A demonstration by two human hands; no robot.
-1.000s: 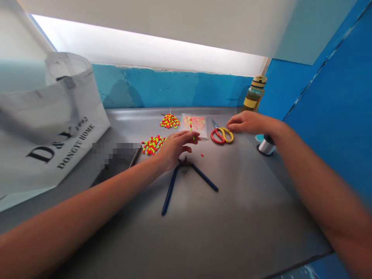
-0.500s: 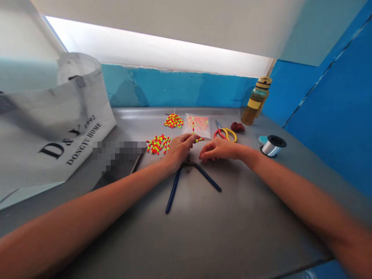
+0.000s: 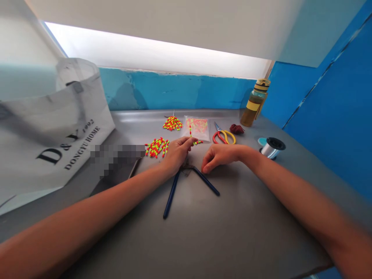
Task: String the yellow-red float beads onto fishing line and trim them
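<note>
My left hand [image 3: 177, 150] pinches a short string of red-and-yellow beads [image 3: 192, 133] above the grey table [image 3: 221, 228]. My right hand [image 3: 217, 155] hovers just to its right, fingers curled down, their tips touching the right handle of the blue-handled pliers [image 3: 186, 180]. Whether it grips the handle I cannot make out. The pliers lie open on the table under both hands. Two piles of the same beads lie nearby: one pile [image 3: 157, 147] left of my left hand, another bead pile [image 3: 172, 123] farther back. A clear packet of beads [image 3: 198, 127] lies behind my fingers.
Red-and-yellow scissors [image 3: 223, 136] and a dark red bundle [image 3: 236, 129] lie behind my right hand. A spool of silvery line [image 3: 271, 147] stands at the right, a brown bottle [image 3: 254, 103] in the back corner. A white printed bag [image 3: 49, 128] fills the left. Blue walls close the back and right.
My right hand came back from the scissors to the pliers in front of me, then dropped its fingertips to the right handle. My left hand kept the bead string raised.
</note>
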